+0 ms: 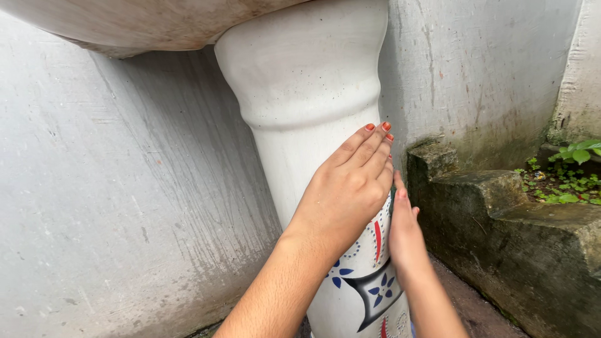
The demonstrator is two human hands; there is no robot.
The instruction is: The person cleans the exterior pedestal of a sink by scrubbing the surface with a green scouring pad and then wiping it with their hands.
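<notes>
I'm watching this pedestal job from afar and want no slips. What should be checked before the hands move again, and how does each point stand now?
1. Left hand flat on the white pedestal: ok, palm and fingers lie on it.
2. Right hand in contact with the pedestal: ok, it touches the right side; its fingers are partly hidden.
3. Either hand holding a tool or cloth: cannot tell, none shows.
4. Basin seated on the pedestal: cannot tell, the joint is cropped.
5. Room on the right: not ok, the mossy stone ledge crowds that side.
</notes>
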